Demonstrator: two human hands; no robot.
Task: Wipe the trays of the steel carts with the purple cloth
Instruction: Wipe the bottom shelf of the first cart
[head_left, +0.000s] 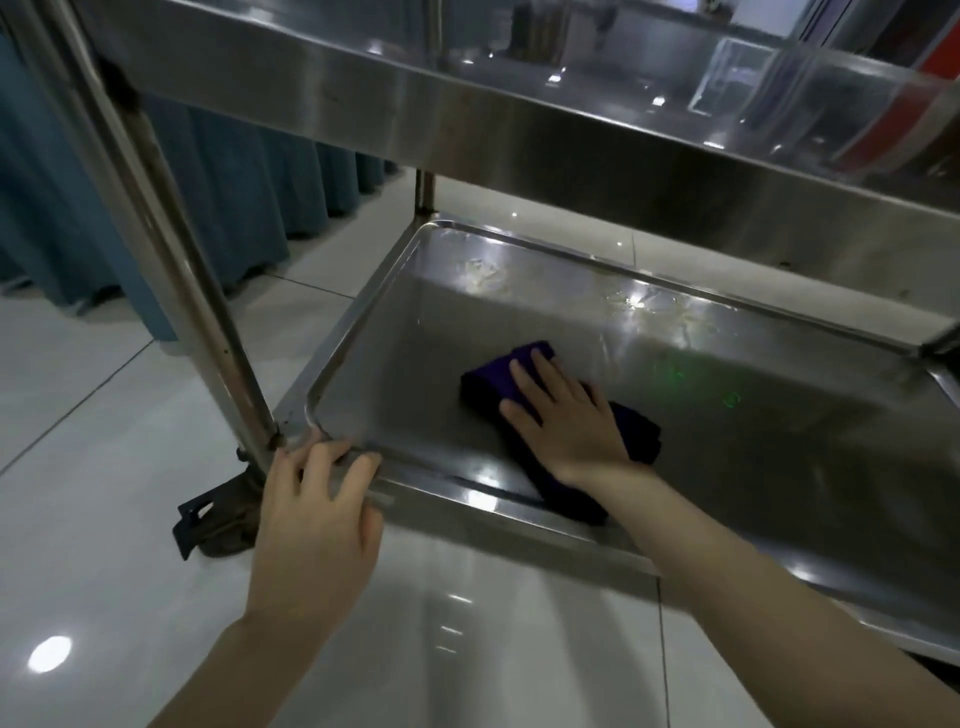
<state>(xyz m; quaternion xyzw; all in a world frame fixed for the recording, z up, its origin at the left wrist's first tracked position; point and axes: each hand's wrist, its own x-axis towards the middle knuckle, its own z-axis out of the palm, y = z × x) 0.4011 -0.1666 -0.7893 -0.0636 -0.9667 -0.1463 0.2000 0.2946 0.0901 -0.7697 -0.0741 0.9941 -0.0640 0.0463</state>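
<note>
Down on lower steel cart tray (415, 364), pressing folded purple cloth (491, 376) flat under right hand (566, 421), fingers (523, 382) straight; gripping near corner rim with left hand (311, 519); probably midway; whitish smears (483, 270) along far wall left to wipe.

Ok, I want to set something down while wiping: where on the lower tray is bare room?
On the lower tray, bare steel lies between the purple cloth and the left rim, and a wider patch right of the cloth. Crowded: the near middle, where the right hand presses the cloth, and the near-left corner, gripped by the left hand.
</note>
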